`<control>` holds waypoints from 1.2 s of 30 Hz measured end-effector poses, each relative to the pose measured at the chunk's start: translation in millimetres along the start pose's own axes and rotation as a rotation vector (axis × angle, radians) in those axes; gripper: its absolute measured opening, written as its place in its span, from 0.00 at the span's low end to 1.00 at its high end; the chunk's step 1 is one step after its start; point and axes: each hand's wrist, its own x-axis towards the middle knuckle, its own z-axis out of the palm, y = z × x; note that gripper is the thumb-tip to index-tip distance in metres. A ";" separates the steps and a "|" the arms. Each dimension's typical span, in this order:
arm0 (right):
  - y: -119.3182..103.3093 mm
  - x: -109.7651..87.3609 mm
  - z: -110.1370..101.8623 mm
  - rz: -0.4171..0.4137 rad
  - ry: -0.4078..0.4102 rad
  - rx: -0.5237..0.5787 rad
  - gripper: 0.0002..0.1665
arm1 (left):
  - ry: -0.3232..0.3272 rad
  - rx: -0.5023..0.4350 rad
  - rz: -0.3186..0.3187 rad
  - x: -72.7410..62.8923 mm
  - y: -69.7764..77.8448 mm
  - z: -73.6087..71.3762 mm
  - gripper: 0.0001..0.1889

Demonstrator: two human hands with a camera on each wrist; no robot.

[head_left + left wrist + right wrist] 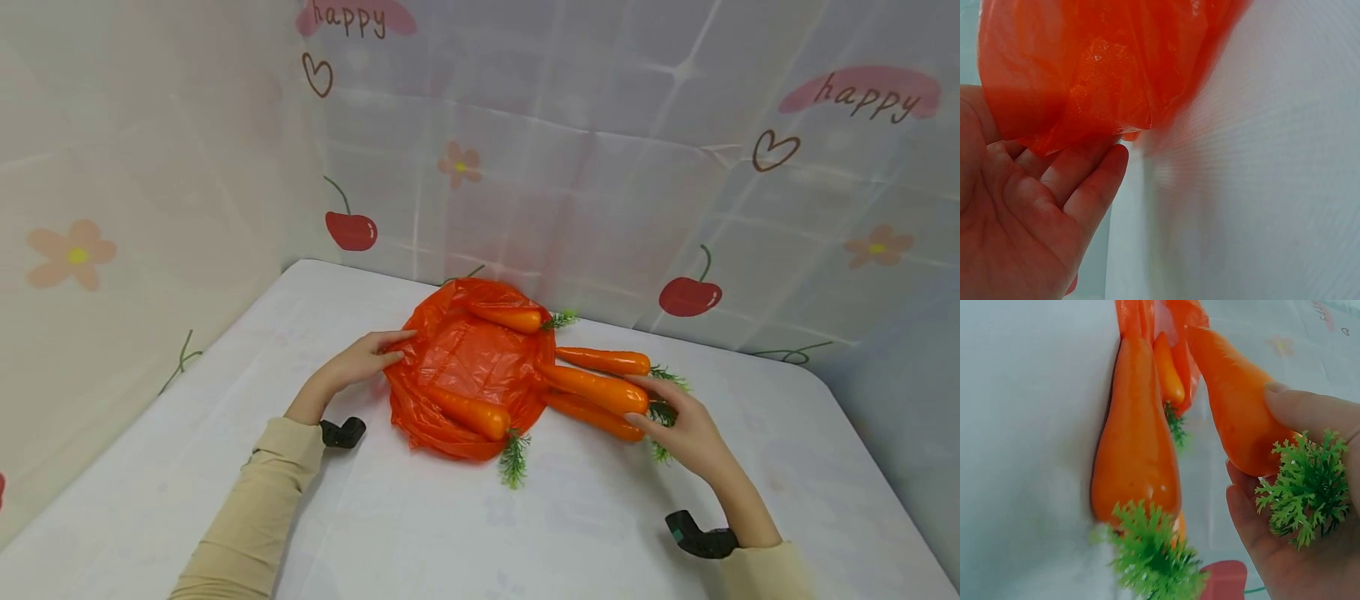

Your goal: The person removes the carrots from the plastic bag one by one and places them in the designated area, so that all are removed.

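Observation:
A red-orange plastic bag (480, 350) lies spread open on the table. My left hand (358, 360) holds its left rim; in the left wrist view, the film of the bag (1110, 69) covers part of the thumb and fingers. My right hand (693, 433) grips a carrot (1235, 403) near its leafy end, thumb on one side, fingers on the other. The tip of this carrot points at the bag's right edge. Below it in the head view lies a second carrot (596, 417), and behind it a third carrot (603, 360).
One carrot (517, 319) rests on the bag's back rim and another carrot (472, 414) on its front part, green leaves hanging outside. A printed cloth wall (570, 192) stands behind the white table (450, 533). Each wrist carries a black mount (701, 537).

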 end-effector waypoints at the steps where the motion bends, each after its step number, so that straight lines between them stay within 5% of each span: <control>1: 1.8 -2.4 -0.7 0.002 0.000 -0.002 0.30 | -0.001 -0.002 0.000 0.0 0.1 0.0 0.24; 19: 12.9 -26.8 -7.4 0.086 -0.033 -0.015 0.31 | 0.002 -0.003 0.014 -2.7 2.3 -0.1 0.24; 36: 14.0 -26.3 3.3 0.079 -0.108 -0.009 0.30 | -0.010 -0.009 0.008 -1.9 2.5 -1.2 0.24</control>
